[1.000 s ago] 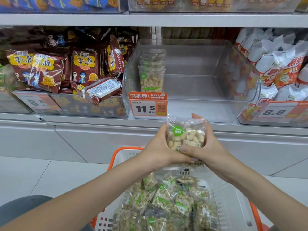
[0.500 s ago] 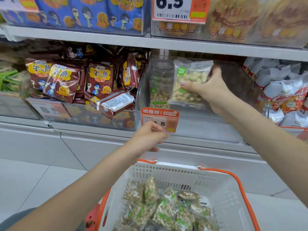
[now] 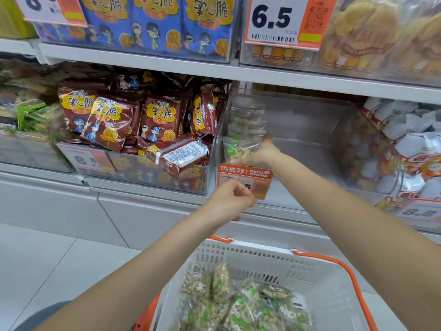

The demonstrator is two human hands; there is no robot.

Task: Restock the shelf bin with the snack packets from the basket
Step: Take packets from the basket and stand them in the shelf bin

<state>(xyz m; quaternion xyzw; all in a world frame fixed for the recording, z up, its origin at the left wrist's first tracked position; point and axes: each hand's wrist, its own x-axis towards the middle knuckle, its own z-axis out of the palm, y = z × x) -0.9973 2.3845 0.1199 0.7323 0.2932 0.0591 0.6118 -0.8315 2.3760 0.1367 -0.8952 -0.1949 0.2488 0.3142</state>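
Observation:
A clear plastic shelf bin (image 3: 310, 130) sits on the middle shelf, with a row of clear nut packets (image 3: 245, 115) standing at its left side. My right hand (image 3: 260, 152) reaches inside the bin and holds one nut packet (image 3: 235, 149) with a green dot upright at the front of that row. My left hand (image 3: 230, 199) hovers with curled fingers in front of the bin's orange price tag (image 3: 253, 174), holding nothing that I can see. Below, a white basket (image 3: 317, 280) with orange handles holds several more nut packets (image 3: 238, 304).
Left of the bin stands another bin of dark red snack bags (image 3: 133, 120). White bags (image 3: 415, 144) fill the bin to the right. The upper shelf carries blue packets (image 3: 157, 22) and a 6.5 price tag (image 3: 284, 20). Pale floor tiles (image 3: 47, 259) lie at lower left.
My right hand has carried the packet from above the basket up and down into the bin's left front. My left hand let go of it and stays by the price tag.

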